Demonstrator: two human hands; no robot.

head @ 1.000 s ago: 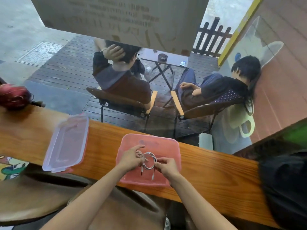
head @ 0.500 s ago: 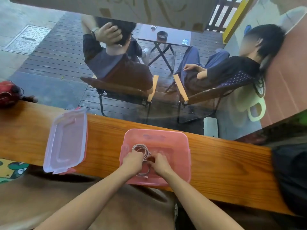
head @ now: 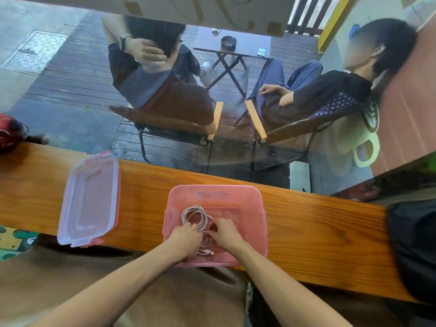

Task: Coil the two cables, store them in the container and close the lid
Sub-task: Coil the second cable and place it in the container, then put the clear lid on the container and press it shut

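Nearest, both bare forearms reach over the bench edge into the pink translucent plastic container (head: 252, 208). The left hand (head: 186, 239) and right hand (head: 224, 233) sit side by side inside it, fingers curled down onto a white coiled cable (head: 205, 249) whose plugs lie by the near wall; whether they pinch it or only press it I cannot tell. Just beyond the knuckles a second white coil (head: 195, 215) rests flat on the container floor. The storing step looks nearly finished. Next, the hands need to let go without the loops springing open, then reach left for the clear rectangular lid with pink clips (head: 89, 199), lying well apart on the long wooden bench (head: 318, 232), and press it on.
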